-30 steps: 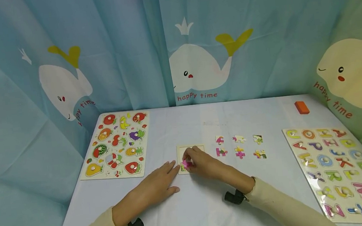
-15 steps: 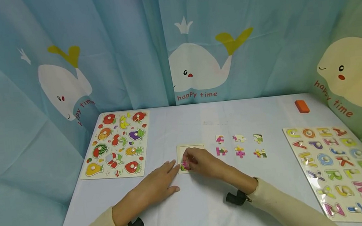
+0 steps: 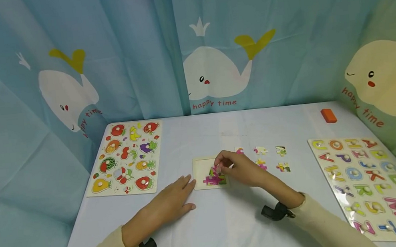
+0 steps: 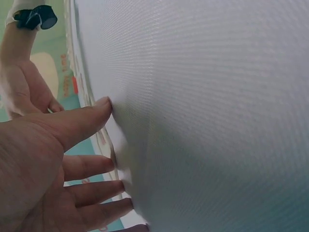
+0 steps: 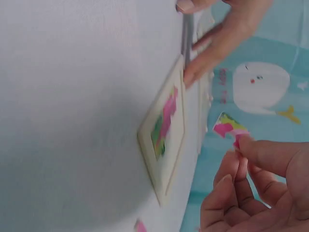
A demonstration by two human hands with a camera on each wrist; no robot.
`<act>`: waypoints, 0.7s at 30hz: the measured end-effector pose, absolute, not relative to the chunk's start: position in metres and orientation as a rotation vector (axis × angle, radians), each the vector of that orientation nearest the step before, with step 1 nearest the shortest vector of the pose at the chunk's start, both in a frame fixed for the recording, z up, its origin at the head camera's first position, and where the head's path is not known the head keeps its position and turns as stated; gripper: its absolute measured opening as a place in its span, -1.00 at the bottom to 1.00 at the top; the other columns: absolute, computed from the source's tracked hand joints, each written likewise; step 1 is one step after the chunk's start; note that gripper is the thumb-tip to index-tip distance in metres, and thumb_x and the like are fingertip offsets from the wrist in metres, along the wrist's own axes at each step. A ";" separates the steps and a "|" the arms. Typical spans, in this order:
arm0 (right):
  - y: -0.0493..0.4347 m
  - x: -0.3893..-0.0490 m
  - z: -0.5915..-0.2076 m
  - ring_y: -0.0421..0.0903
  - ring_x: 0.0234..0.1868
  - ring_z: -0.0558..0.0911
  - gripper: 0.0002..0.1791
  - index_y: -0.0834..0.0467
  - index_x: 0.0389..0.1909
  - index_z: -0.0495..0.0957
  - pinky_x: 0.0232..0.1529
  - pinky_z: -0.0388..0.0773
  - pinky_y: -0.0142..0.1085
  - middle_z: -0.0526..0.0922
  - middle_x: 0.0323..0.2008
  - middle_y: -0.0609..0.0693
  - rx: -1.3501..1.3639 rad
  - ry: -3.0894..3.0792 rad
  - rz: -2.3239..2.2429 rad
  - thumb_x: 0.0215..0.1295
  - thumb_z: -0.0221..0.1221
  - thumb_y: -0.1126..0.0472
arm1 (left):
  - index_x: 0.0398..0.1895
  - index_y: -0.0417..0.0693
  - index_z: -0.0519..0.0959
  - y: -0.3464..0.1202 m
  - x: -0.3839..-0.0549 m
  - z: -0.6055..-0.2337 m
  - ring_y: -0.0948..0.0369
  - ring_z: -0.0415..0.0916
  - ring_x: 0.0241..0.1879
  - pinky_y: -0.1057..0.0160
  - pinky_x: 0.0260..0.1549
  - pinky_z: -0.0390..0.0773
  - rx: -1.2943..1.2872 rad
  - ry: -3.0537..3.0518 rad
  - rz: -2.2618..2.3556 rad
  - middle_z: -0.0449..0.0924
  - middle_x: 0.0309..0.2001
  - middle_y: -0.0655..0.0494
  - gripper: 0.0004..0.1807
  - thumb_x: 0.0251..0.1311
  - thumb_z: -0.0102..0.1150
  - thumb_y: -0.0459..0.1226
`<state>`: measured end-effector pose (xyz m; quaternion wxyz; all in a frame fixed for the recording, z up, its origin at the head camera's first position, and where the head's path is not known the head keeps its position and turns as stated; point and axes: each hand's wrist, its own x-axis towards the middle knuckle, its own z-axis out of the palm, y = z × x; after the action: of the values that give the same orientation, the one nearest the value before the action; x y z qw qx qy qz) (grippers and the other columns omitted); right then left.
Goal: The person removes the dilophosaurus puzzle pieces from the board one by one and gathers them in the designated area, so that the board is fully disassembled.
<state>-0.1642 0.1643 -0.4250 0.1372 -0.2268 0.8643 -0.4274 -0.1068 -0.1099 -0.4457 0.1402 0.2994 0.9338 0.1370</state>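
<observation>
My right hand [image 3: 240, 168] pinches a puzzle piece [image 5: 227, 126], pink, green and white, between thumb and fingertips. It hangs above the small square wooden puzzle tray [image 3: 199, 167], over its right side. In the tray's lower right lie joined pink and green pieces [image 3: 211, 181]; the right wrist view also shows these pieces [image 5: 167, 116] in the tray, below the held one. My left hand [image 3: 171, 202] rests on the table with fingers straight, its fingertips at the tray's left edge. The left wrist view shows that hand [image 4: 63, 164] with nothing gripped.
Several loose puzzle pieces [image 3: 283, 167] lie right of the tray, some partly hidden behind my right hand. A fruit peg board [image 3: 123, 159] lies at the left, a letter peg board [image 3: 375, 189] at the right. An orange block [image 3: 329, 115] is at the back right.
My right hand has lifted the puzzle piece from the tray's lower left and moved it right and upward. The pieces in the tray's lower right have come into sight. My left hand stays put.
</observation>
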 end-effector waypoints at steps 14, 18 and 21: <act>0.245 -0.172 -0.417 -0.06 -0.20 0.58 -0.93 0.18 -0.11 0.63 -0.26 0.54 -0.37 0.67 -0.22 0.08 -0.625 2.422 -1.226 0.51 0.20 0.37 | 0.55 -0.25 0.35 -0.111 -0.105 -0.445 -0.16 0.26 0.56 -0.13 0.45 0.40 0.884 2.707 0.396 0.27 0.58 -0.23 -0.24 0.43 0.34 -0.06; 0.252 -0.169 -0.428 -0.08 -0.19 0.61 -0.89 0.21 -0.10 0.64 -0.16 0.56 -0.39 0.67 -0.20 0.09 -0.692 2.355 -1.180 0.48 0.20 0.42 | 0.55 -0.26 0.36 -0.111 -0.105 -0.444 -0.16 0.26 0.56 -0.13 0.45 0.40 0.889 2.706 0.395 0.27 0.58 -0.23 -0.23 0.42 0.34 -0.06; 0.251 -0.168 -0.436 -0.10 -0.19 0.64 -0.90 0.18 -0.10 0.63 -0.14 0.58 -0.39 0.70 -0.21 0.03 -0.705 2.376 -1.113 0.47 0.21 0.40 | 0.55 -0.26 0.36 -0.111 -0.106 -0.444 -0.16 0.26 0.56 -0.12 0.45 0.41 0.893 2.706 0.384 0.28 0.58 -0.23 -0.24 0.42 0.34 -0.06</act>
<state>-0.1676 0.2505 -0.4356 0.2108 -0.2538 0.8548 -0.4005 -0.1055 -0.1106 -0.4441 0.1327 0.3078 0.9328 0.1323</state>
